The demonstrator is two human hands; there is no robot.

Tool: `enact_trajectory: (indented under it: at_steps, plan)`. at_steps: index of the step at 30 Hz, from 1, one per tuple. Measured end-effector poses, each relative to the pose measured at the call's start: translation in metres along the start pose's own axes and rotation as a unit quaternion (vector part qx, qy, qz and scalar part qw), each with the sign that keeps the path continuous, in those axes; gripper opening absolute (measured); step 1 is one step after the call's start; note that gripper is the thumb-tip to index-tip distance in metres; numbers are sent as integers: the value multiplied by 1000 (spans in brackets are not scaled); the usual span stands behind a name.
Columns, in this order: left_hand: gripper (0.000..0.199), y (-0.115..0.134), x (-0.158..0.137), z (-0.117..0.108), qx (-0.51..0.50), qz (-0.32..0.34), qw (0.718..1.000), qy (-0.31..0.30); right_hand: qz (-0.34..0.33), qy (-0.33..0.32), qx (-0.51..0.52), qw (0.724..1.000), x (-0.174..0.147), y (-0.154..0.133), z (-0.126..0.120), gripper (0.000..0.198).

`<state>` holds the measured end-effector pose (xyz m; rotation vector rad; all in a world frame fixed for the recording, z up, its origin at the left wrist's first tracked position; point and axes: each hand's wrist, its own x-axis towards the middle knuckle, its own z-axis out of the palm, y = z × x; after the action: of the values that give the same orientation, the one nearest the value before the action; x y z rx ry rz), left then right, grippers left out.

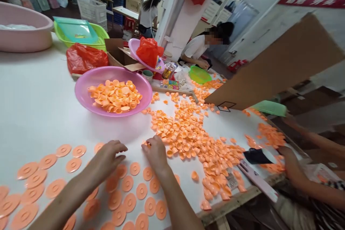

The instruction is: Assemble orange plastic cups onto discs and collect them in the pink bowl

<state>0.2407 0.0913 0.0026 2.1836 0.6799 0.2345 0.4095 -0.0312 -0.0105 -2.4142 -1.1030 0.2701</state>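
Note:
My left hand hovers over the white table with thumb and fingers apart and nothing visible between them. Below it and to the left lie many flat orange discs with a raised ring in the middle. My right hand is curled at the left edge of a heap of small orange plastic cups. A bit of orange cup shows at its fingertips, partly hidden by the fingers. Behind my hands stands a pink bowl with a pile of the same orange cups in it.
Behind the bowl are a red plastic bag, a green basket and an open cardboard box. A cardboard sheet stands upright at right. A co-worker's arms reach in near a pink-white strip. Another person works at the far end.

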Motion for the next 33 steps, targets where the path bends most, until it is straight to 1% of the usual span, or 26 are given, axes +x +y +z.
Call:
enact_trajectory:
  at_steps: [2,3,4,5,6,7,9,10,11,12,13,15,17,18,19,21,23,25,28,30,33]
  plan:
    - [30,-17,-17,16,39,-14,999,-19,-23,-16,87,996,-6,-5,-5,11]
    - [34,-22,-23,20,59,-17,998,-27,-20,-32,148,988,-11,-8,-8,12]
    - [36,-26,-27,22,76,-16,996,-37,-3,-53,217,975,-17,-11,-11,14]
    - [37,-27,-29,23,91,-13,995,-44,24,-80,292,953,-23,-13,-13,17]
    - [37,-28,-29,25,104,-8,993,-49,59,-109,366,922,-30,-16,-15,22]
    - [35,-28,-28,27,114,-3,992,-50,96,-136,436,885,-35,-18,-15,27]
    - [29,-26,-22,32,125,2,991,-49,160,-173,552,800,-42,-22,-13,36]
    - [25,-24,-18,35,126,1,991,-44,182,-180,589,766,-44,-23,-12,37]
    - [22,-23,-15,38,123,-3,992,-36,195,-179,609,748,-44,-23,-9,37]
    - [20,-22,-12,39,117,-7,993,-26,200,-169,611,747,-43,-23,-7,35]
    - [18,-22,-10,40,110,-12,994,-16,198,-155,595,763,-41,-23,-5,34]
    - [14,-22,-9,39,96,-18,995,-5,179,-132,529,819,-37,-20,0,30]
    - [14,-24,-12,37,94,-21,995,-9,147,-132,451,870,-34,-17,4,26]
    - [16,-25,-13,36,97,-20,995,-13,131,-139,419,888,-33,-16,6,25]
    - [17,-25,-15,35,100,-17,995,-18,118,-148,394,899,-32,-15,8,24]
    - [16,-27,-16,36,104,-9,994,-21,111,-168,370,907,-31,-14,10,21]
    - [16,-27,-16,39,106,-6,994,-17,111,-181,364,907,-31,-15,10,16]
    - [17,-27,-14,42,109,-10,994,-9,92,-168,362,912,-30,-19,7,11]
    - [17,-24,-11,45,107,-16,994,-4,55,-125,351,926,-27,-24,0,10]
    - [15,-23,-11,45,100,-21,995,-4,61,-114,346,929,-25,-27,-3,13]
    - [13,-21,-10,44,97,-36,995,-1,99,-122,349,924,-22,-27,1,17]
